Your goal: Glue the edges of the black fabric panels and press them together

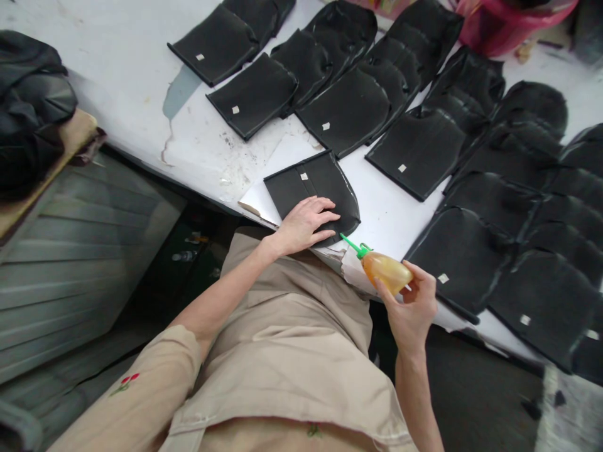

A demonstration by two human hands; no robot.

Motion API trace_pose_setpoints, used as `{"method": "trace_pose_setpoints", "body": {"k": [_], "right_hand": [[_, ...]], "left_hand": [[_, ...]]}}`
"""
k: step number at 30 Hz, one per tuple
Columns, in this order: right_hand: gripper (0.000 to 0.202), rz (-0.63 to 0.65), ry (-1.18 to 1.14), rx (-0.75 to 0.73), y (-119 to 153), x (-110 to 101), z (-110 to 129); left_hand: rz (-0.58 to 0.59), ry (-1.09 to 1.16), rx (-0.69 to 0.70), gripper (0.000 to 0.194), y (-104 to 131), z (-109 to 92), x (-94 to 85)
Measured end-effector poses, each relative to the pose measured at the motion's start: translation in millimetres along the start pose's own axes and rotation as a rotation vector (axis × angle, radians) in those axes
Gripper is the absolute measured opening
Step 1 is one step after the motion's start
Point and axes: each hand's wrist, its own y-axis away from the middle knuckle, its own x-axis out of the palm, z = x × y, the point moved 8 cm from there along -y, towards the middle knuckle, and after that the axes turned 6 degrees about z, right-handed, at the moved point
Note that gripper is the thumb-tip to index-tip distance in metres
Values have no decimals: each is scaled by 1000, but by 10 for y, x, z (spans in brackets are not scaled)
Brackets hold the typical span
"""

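Note:
A black leather-like piece (325,188) with one rounded end and a small white label lies flat at the table's near edge. My left hand (307,225) rests on it, palm down with the fingers stretched out. In my right hand (414,298) is a squeeze bottle (386,272) of amber liquid, probably glue, with a green nozzle. The bottle is tilted, and its tip meets or nearly meets the near edge of the black piece, close to my left fingertips. I cannot tell whether liquid is coming out.
Rows of similar black pieces (343,107) overlap across the white table (122,69). A pink container (499,28) stands at the far right. Black material (32,107) is heaped on a board at the left, above a grey slatted panel (80,238).

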Motion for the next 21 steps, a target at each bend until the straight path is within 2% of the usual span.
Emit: {"method": "trace_pose_setpoints", "body": {"k": [8, 13, 17, 21], "right_hand": [[57, 1, 19, -22, 37, 17, 17], [58, -23, 13, -33, 22, -1, 23], [58, 6, 4, -21, 50, 30, 24], [58, 5, -5, 4, 55, 34, -8]], "left_hand": [[-77, -30, -40, 29, -51, -23, 54], [-96, -82, -63, 30, -113, -50, 75], [-117, -104, -82, 30, -176, -83, 110], [-108, -63, -85, 29, -198, -47, 109]]}}
